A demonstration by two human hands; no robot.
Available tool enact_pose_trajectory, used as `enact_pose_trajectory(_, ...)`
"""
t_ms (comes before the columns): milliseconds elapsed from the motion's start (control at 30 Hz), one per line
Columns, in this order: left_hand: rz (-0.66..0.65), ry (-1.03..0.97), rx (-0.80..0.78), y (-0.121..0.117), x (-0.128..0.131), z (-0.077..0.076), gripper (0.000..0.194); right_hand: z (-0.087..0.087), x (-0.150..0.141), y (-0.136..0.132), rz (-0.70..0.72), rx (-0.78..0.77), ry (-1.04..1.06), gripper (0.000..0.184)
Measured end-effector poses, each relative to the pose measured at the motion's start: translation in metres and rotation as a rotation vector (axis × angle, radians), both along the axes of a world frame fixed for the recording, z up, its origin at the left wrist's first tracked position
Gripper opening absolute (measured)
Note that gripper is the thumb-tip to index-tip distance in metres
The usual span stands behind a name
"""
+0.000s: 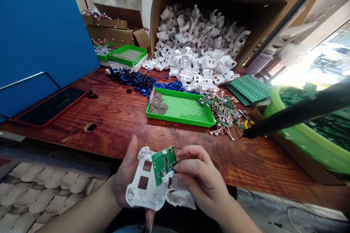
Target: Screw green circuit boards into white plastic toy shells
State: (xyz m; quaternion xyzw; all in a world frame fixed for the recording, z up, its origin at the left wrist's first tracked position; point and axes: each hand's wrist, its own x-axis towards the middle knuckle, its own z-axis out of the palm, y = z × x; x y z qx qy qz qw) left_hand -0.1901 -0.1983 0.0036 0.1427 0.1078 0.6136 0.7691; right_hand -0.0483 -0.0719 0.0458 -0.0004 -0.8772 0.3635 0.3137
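Observation:
My left hand (126,174) holds a white plastic housing (144,186) from behind, fingers wrapped round its edge, just in front of the wooden table (115,116). My right hand (201,174) pinches a small green circuit board (163,162) against the housing's upper right part. Both hands hover below the table's near edge, over my lap. A green tray (188,111) with a heap of small screws (157,105) lies on the table straight ahead of my hands.
A tipped cardboard box (251,11) spills white housings (197,58). Blue parts (136,80), loose boards with wires (222,111), stacked green boards (248,89), a black electric screwdriver (295,114), a green basin (322,145), a phone (49,105), a blue panel (41,32) and more trays (127,55) surround them.

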Motion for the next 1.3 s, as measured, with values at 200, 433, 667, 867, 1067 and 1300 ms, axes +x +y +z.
enact_pose_trajectory(200, 0.111, 0.071, 0.037, -0.007, 0.000, -0.009, 0.058, -0.031, -0.002, -0.018, -0.248, -0.035, 0.143, 0.021)
enact_pose_trajectory(433, 0.138, 0.198, 0.011, 0.006, 0.004, -0.005, 0.051, -0.032, 0.007, -0.026, -0.328, -0.010, 0.138, 0.024)
enact_pose_trajectory(667, 0.216, 0.185, -0.036, 0.007, 0.009, 0.009, 0.052, -0.011, 0.019, -0.015, -0.475, 0.162, 0.115, 0.023)
enact_pose_trajectory(867, 0.183, 0.129, -0.090, 0.003, 0.017, 0.005, 0.047, -0.008, 0.019, -0.009, -0.417, 0.300, -0.030, 0.017)
enact_pose_trajectory(1067, 0.181, 0.095, -0.135, -0.001, 0.018, 0.006, 0.044, -0.012, 0.021, -0.013, -0.341, 0.282, -0.127, 0.016)
enact_pose_trajectory(1300, 0.219, 0.115, -0.132, -0.002, 0.019, 0.009, 0.040, -0.008, 0.017, -0.016, -0.339, 0.257, -0.165, 0.012)
